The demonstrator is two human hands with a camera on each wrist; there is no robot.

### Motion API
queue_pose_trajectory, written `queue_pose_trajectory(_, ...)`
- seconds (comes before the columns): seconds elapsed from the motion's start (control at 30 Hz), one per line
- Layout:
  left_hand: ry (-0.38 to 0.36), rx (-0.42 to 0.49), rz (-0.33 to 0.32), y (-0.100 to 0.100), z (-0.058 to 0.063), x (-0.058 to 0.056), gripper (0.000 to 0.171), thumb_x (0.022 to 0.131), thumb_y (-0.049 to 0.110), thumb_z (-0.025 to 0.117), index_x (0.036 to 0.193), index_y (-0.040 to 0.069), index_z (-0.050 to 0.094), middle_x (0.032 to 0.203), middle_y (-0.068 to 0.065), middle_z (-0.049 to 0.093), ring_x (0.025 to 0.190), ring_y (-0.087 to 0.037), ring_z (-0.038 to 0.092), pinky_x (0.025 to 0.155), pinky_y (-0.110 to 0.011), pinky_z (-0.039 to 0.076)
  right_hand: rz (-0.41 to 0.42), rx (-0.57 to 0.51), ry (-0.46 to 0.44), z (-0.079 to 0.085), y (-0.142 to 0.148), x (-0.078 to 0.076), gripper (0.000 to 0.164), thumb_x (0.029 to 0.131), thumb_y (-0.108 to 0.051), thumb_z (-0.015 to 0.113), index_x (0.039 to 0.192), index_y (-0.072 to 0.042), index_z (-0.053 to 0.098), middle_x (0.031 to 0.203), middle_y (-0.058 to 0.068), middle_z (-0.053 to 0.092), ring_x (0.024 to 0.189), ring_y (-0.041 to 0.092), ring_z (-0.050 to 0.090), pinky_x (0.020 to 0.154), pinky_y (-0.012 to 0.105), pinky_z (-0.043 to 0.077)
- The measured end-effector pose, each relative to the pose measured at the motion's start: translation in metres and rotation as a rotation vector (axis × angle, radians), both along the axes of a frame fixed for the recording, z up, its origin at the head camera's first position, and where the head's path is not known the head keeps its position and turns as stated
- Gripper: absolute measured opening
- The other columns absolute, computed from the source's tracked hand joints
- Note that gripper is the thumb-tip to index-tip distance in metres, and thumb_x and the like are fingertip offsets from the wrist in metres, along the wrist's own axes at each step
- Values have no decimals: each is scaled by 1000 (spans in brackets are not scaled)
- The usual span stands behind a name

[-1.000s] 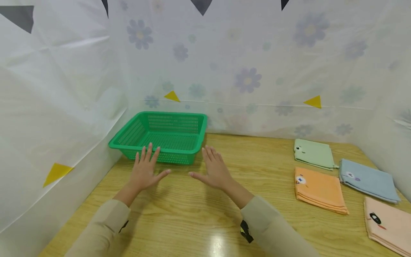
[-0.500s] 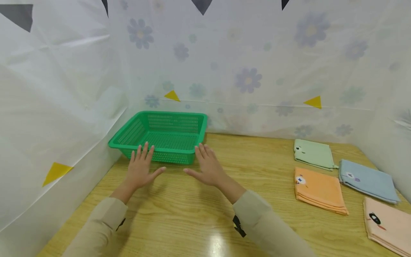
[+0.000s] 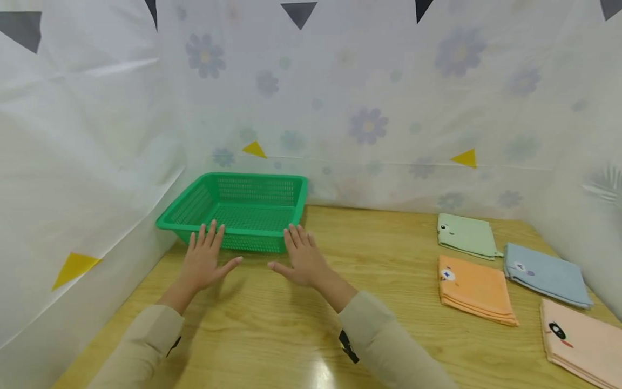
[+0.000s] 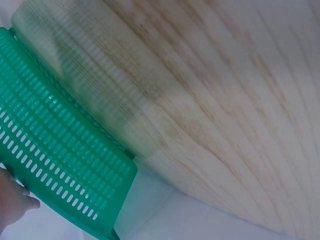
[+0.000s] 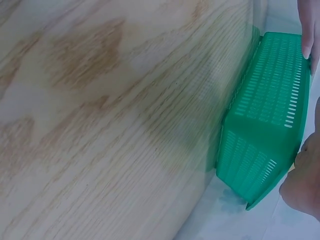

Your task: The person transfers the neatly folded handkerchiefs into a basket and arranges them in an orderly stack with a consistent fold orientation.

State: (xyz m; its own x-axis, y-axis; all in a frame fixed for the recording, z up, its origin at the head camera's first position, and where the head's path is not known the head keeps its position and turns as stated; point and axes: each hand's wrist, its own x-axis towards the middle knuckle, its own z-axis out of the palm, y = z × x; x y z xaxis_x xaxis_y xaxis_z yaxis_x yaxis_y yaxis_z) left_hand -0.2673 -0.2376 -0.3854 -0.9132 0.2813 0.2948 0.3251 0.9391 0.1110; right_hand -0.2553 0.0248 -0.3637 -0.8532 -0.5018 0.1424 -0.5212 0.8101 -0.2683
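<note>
A green plastic basket [image 3: 257, 241] with slotted sides stands at the back left of the wooden table, its inside bare. My left hand [image 3: 201, 266] is spread flat, its fingertips overlapping the front rim in the head view. My right hand [image 3: 305, 263], fingers straight, reaches to the basket's front right corner. In the left wrist view, part of a hand [image 4: 12, 202] shows beside the basket [image 4: 60, 145]. The right wrist view has the basket [image 5: 272, 95] with a hand [image 5: 305, 175] near its rim. Whether the fingertips touch the rim, I cannot tell.
Several folded cloths with embroidered faces lie at the right: a green cloth [image 3: 466, 235], an orange cloth [image 3: 476, 289], a blue cloth [image 3: 546, 274] and a pink cloth [image 3: 585, 343]. White sheeting [image 3: 330, 97] walls the back and both sides of the table [image 3: 262, 335].
Both hands have shifted left relative to the basket, the right one more, so its fingertips now overlap the front right corner. The head view has turned slightly; basket and cloths stay put.
</note>
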Motion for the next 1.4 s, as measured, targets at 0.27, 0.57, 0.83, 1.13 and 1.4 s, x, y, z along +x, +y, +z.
queue_pose_trajectory(0.27,8,15,-7,-1,-2,-1,96,86,62,49,147,-3,14,153,-28,9,138,-50,6,110,-65,8,-8,-3,-21,0,-3,-2,82,94,-57,36,149,-1,9,156,16,4,145,31,1,117,48,7)
queue_pose_trajectory(0.57,9,29,-16,-1,-1,0,96,86,61,51,147,-3,14,152,-28,9,138,-51,6,109,-65,9,11,-41,-49,1,-3,-4,80,95,-53,38,148,0,10,156,15,4,145,31,1,117,48,7)
queue_pose_trajectory(0.83,-7,34,-13,2,2,2,96,86,60,50,146,-5,16,152,-30,9,138,-52,5,110,-64,9,18,-40,-48,0,0,-5,78,96,-52,38,148,0,12,156,15,6,145,29,1,118,47,8)
queue_pose_trajectory(1.13,-14,36,-9,4,3,1,97,86,61,50,146,-6,15,152,-30,8,138,-51,4,111,-62,8,25,-32,-37,0,3,-6,77,96,-52,36,148,-1,12,156,16,8,145,28,2,118,46,8)
queue_pose_trajectory(1.4,-48,51,-4,6,5,4,96,86,60,50,146,-7,15,152,-30,6,139,-51,2,112,-61,6,31,-51,-58,1,3,-6,75,97,-50,36,148,2,15,156,16,9,145,29,4,118,45,10)
